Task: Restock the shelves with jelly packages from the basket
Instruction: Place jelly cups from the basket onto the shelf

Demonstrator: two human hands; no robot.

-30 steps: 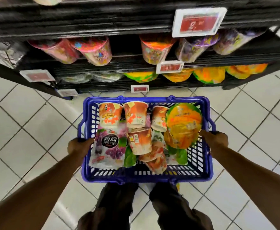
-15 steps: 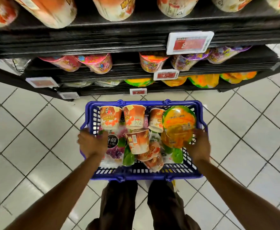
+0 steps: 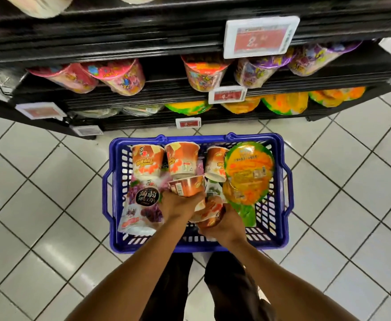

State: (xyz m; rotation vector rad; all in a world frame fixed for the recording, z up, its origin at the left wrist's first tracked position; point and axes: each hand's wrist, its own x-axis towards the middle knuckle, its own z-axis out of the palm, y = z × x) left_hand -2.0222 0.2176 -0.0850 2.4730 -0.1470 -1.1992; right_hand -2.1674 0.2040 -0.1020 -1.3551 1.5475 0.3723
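Jelly cup (image 3: 186, 185), orange, lying on its side in the middle of the blue basket (image 3: 270, 237). The left hand (image 3: 178, 206) has its fingers wrapped round the near end of it, so the cup pokes out away from the person, toward the shelves. Right next to it, the right hand (image 3: 225, 224) is curled round a second orange cup (image 3: 209, 213) that sits a bit nearer and lower, tilted. The two hands are practically touching over the middle of the basket.

Rest of the load: three more orange cups (image 3: 147, 162) lined up along the far wall, a purple grape jelly bag (image 3: 143, 202) flat on the left side just beside the left hand, and a round orange pack (image 3: 250, 167) leaning on the right side with another one under it. The held cups are hemmed in by the bag on one side and the round packs on the other, so the free room is straight up.

The basket sits on the white tile floor (image 3: 39, 181), just in front of the black shelving (image 3: 120, 42), with open floor on either side. Pink tubs (image 3: 118, 75) and purple tubs (image 3: 254, 70) sit on the middle shelf with a bare stretch between the pink ones and the next tub. Round orange packs (image 3: 284, 103) fill the bottom shelf. A price tag (image 3: 260, 37) hangs on the upper edge. The person's legs (image 3: 171, 286) are right behind the basket.
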